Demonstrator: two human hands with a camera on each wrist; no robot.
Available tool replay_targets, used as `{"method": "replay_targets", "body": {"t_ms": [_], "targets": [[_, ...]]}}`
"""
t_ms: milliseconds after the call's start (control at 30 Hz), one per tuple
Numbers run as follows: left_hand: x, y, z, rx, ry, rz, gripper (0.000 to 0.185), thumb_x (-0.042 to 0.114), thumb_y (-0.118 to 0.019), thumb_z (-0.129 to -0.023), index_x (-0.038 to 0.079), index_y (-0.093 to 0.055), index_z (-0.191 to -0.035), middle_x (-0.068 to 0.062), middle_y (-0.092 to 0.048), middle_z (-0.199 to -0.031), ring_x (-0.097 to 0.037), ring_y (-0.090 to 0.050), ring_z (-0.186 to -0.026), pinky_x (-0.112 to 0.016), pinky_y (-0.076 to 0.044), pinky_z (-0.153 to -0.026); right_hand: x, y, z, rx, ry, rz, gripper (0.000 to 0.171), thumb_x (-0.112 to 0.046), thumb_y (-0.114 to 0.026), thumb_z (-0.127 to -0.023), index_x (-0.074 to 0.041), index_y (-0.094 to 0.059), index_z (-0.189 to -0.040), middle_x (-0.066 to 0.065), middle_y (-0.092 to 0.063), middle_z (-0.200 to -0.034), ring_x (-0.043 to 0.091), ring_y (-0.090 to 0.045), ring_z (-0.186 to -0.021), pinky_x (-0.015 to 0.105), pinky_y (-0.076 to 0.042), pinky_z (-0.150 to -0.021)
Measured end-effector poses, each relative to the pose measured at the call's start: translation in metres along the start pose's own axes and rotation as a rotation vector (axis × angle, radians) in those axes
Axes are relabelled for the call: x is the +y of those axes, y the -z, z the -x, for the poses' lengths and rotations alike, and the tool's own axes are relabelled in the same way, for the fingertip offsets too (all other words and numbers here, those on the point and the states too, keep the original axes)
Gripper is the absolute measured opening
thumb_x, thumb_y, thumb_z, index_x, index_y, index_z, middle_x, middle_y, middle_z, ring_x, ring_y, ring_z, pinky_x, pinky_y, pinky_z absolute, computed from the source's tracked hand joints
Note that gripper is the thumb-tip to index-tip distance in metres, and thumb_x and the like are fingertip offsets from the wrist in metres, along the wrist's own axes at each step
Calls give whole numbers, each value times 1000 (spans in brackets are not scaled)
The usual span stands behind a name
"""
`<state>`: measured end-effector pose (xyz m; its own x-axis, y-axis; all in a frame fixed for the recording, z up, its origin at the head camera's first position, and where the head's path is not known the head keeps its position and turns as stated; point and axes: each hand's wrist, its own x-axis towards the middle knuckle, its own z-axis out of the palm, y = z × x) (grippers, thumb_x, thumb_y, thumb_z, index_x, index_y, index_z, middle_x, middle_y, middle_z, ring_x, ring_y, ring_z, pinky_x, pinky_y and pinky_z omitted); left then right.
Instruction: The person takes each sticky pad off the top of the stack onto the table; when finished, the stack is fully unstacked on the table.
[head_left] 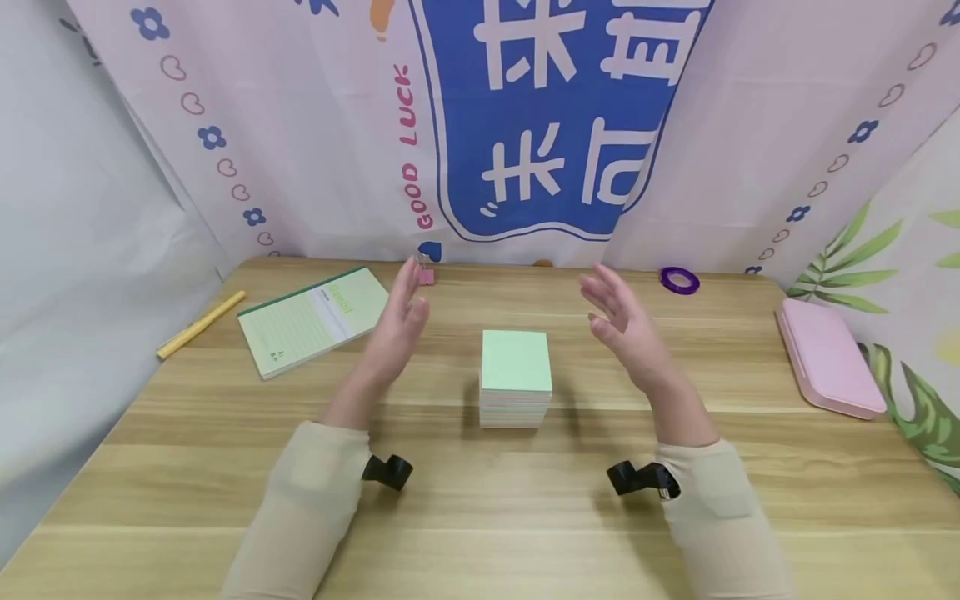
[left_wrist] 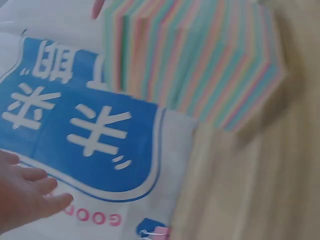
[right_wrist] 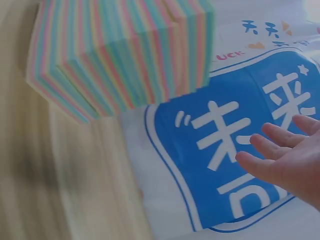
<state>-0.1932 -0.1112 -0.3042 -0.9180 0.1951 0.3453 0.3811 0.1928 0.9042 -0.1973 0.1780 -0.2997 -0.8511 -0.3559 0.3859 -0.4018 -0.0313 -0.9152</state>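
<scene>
A tall block of square note paper (head_left: 516,362) stands upright mid-table, its top sheet pale green. Striped pastel layers of the paper block (left_wrist: 195,60) show along its sides in the left wrist view, and the same block (right_wrist: 120,55) fills the upper left of the right wrist view. My left hand (head_left: 393,325) is raised to the left of the block, fingers extended, holding nothing. On the other side, my right hand (head_left: 626,329) is also raised with fingers straight and apart from the block. The palms face each other across it.
A green-edged notepad (head_left: 315,318) and a yellow stick (head_left: 201,325) lie at the left. A pink binder clip (head_left: 426,276) sits at the back edge, with a purple tape roll (head_left: 679,281) farther right. A pink case (head_left: 831,357) lies at the right edge. A printed curtain (head_left: 330,150) hangs behind.
</scene>
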Motion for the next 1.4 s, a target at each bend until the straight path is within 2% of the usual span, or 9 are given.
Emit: {"method": "replay_targets", "body": {"t_ms": [133,233,433,633,833,967,1133,1300,1400], "targets": [[-9,-10,4,-2,-62,102,93,70,-37,-72,12,-8,-139,-7,-16,-141,-23,-16,-126,-47,-19,-97,8,-6,1,-56,-16,-4,95,-47,-63,-71,-2,-11,-137,21,-21,-136,32,-20,-123,46,-17,-98],[-16,-17,8,-27,-60,131,97,70,-40,-69,12,-8,-139,-8,-16,-140,-22,-17,-126,-45,-19,-97,13,-10,2,-108,-39,46,97,-49,-63,-69,-5,-10,-138,20,-19,-137,31,-19,-124,46,-16,-98],[-17,-28,21,-142,-5,126,112,71,-49,-62,2,-2,-137,-20,-14,-138,-33,-16,-124,-46,-14,-98,27,-18,6,-245,-106,132,94,-42,-65,-72,-12,-7,-139,13,-15,-140,27,-14,-126,44,-14,-99],[-19,-36,27,-216,58,155,114,61,-62,-60,4,0,-137,-20,-14,-139,-34,-16,-124,-46,-9,-99,37,-26,9,-303,-152,190,94,-35,-69,-71,-11,-7,-139,12,-12,-140,29,-12,-126,47,-15,-98],[-46,-44,29,-363,113,64,102,33,-73,-67,6,-5,-138,-19,-21,-137,-31,-19,-124,-47,-13,-98,38,-29,12,-327,-195,289,99,-27,-74,-67,-11,-6,-138,12,-9,-140,31,-14,-124,50,-18,-96],[-64,-53,30,-379,88,9,97,17,-76,-64,10,-12,-137,-13,-30,-133,-27,-26,-121,-46,-16,-98,39,-30,13,-309,-213,320,96,-22,-75,-66,-8,-11,-136,11,-17,-137,31,-18,-123,50,-19,-95],[-81,-59,29,-363,11,-100,102,23,-80,-58,13,-16,-136,-5,-40,-124,-18,-34,-114,-40,-22,-97,42,-30,13,-303,-209,308,89,-17,-73,-68,-5,-14,-134,13,-23,-133,34,-19,-122,52,-17,-95],[-86,-58,29,-360,-16,-301,106,37,-79,-55,12,-16,-136,-2,-43,-122,-14,-35,-110,-39,-21,-95,44,-29,12,-310,-169,287,94,-15,-72,-69,-8,-7,-136,13,-16,-138,29,-16,-124,51,-16,-96],[-87,-58,29,-362,-36,-356,106,35,-79,-55,10,-15,-136,-3,-42,-124,-14,-34,-112,-40,-18,-95,45,-29,11,-306,-153,299,92,-16,-73,-68,-8,-11,-136,11,-19,-137,28,-18,-124,49,-17,-96]]}}
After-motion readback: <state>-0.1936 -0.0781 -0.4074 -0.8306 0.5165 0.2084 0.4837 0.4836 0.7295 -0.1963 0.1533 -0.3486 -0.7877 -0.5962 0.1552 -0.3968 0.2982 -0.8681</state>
